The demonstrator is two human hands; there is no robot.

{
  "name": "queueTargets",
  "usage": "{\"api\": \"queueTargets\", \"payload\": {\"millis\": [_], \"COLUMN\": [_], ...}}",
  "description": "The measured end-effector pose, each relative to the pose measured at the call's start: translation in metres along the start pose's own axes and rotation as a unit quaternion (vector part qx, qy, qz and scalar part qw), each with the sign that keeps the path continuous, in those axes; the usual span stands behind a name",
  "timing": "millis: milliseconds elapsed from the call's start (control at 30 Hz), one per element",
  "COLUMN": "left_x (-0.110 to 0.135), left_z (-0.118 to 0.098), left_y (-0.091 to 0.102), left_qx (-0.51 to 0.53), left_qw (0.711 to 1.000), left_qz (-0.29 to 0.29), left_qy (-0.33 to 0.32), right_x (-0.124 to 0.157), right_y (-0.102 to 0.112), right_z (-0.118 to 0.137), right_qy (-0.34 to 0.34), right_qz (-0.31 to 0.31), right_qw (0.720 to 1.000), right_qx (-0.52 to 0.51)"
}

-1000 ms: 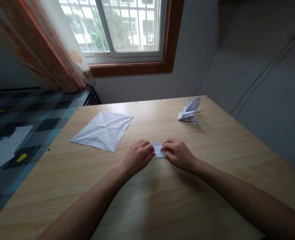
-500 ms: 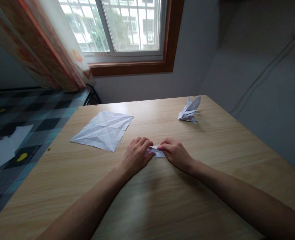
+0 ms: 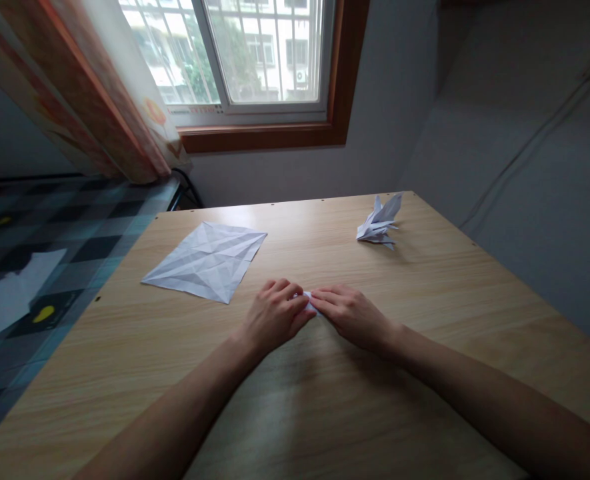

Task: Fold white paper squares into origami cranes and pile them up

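A small piece of folded white paper [image 3: 311, 305] lies on the table between my hands, mostly covered by them. My left hand [image 3: 277, 309] is closed on its left part, with the thumb along the near side. From the right, my right hand [image 3: 347, 310] presses its fingers down on the paper, the fingertips close to my left fingers. Which folds the paper has is hidden under the fingers. Beyond my left hand, a creased white paper square [image 3: 209, 257] is spread flat. A folded paper figure [image 3: 379, 221] with pointed flaps stands farther back on the right.
The wooden table [image 3: 295, 400] reaches towards a window [image 3: 269, 60] with a brown frame. To the left is a surface with a checked cloth [image 3: 89, 250], where white paper sheets [image 3: 15, 293] lie. A curtain [image 3: 99, 93] hangs at the upper left.
My right hand has slid left over the folded paper, closer to my left hand, and its fingers lie flatter. Less of the paper shows. The spread square and the paper figure have not moved.
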State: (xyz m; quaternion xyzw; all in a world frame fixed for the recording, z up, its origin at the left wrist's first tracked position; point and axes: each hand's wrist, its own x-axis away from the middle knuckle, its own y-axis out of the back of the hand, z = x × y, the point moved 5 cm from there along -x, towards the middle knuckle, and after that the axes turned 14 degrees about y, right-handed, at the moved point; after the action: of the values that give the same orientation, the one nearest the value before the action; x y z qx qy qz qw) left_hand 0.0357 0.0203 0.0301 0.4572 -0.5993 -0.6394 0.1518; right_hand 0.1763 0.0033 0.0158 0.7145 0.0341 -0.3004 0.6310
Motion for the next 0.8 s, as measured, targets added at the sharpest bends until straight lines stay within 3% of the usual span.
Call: {"api": "queueTargets", "payload": {"millis": [133,233,367,467,700,800], "left_x": [0.0,-0.001,-0.003,-0.003,0.0,0.001], "left_z": [0.005,0.01,0.013,0.014,0.021,0.025], "left_y": [-0.001,-0.001,0.002,0.003,0.003,0.002], "left_qx": [-0.018,-0.029,-0.041,-0.059,-0.078,-0.051], "left_qw": [0.999,0.996,0.988,0.982,0.973,0.969], "left_qz": [0.002,-0.006,-0.035,-0.044,-0.05,-0.045], "left_qy": [0.038,0.083,0.142,0.172,0.214,0.239], "right_x": [0.0,0.002,0.005,0.004,-0.003,-0.004], "right_y": [0.003,0.004,0.005,0.001,-0.004,-0.008], "right_z": [-0.002,-0.01,-0.024,-0.03,-0.038,-0.037], "right_qy": [-0.053,-0.15,-0.3,-0.369,-0.417,-0.409], "right_qz": [0.041,0.043,-0.02,-0.041,0.009,-0.015], "right_qw": [0.998,0.985,0.94,0.902,0.876,0.862], "right_qx": [-0.021,-0.074,-0.159,-0.22,-0.242,-0.297]}}
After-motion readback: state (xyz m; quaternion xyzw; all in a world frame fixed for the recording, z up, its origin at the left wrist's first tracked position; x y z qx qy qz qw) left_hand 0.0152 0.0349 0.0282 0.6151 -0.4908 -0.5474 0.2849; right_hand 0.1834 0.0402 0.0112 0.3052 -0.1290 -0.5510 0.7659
